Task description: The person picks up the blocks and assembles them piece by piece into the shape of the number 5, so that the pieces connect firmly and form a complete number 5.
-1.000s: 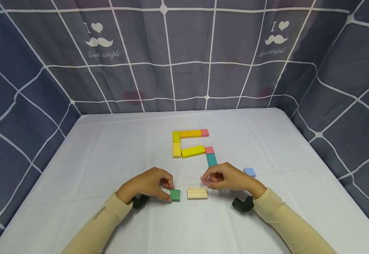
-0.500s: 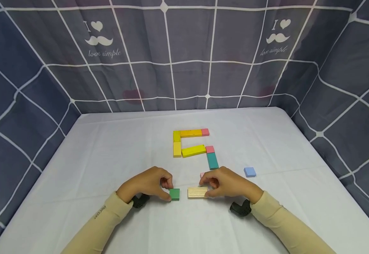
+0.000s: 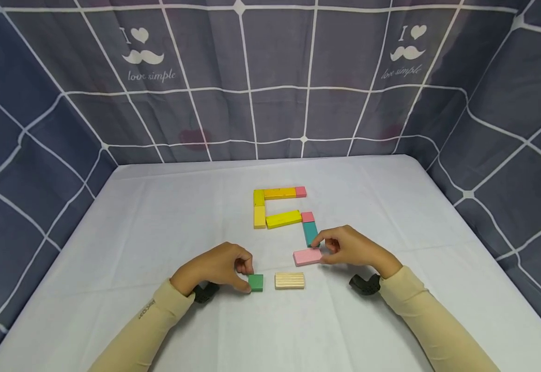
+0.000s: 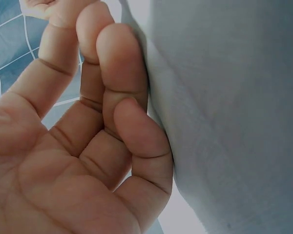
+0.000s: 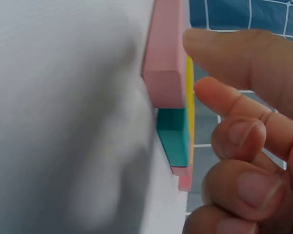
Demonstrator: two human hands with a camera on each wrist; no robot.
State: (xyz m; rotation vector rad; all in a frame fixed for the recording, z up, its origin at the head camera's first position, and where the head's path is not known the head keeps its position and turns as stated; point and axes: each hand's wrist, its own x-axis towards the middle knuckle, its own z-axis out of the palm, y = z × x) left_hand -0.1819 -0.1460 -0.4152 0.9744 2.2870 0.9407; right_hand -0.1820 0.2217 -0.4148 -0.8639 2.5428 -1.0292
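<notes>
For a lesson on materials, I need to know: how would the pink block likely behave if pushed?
The pink block looks stiff, judging by its straight edges. With its flat sides, it would probably slide rather than roll. Pushed forward, it might nudge the teal block just beyond it.

"I", heart, moustache, "love simple", twice on grey curtain

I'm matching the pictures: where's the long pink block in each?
Head: the long pink block sits right of centre, just below the teal block.
Left wrist: not in it.
Right wrist: top centre, cut by the upper edge.
Shared landmark: the gridded curtain, top in head, upper left in left wrist, right in right wrist.
</notes>
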